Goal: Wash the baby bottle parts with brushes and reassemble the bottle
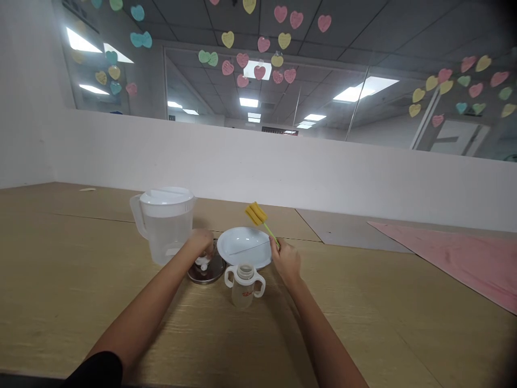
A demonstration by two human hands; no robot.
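Observation:
My right hand (286, 261) is closed round the thin green handle of a bottle brush (256, 213), whose yellow sponge head points up and left above a white bowl (236, 237). My left hand (202, 242) reaches down over a round metal tray (205, 277), its fingers curled and partly hidden. Just under those fingers lies a small white plastic piece (203, 263); whether they grip it is hard to see. In front of the bowl stands an uncapped baby bottle (243, 291) with two white side handles.
To the left of my left hand stands a lidded clear plastic pitcher (169, 231). A pink sheet (456, 258) lies on the wooden table (363, 328) at the right. A white wall (242, 161) rises behind, with glass and heart-shaped notes above.

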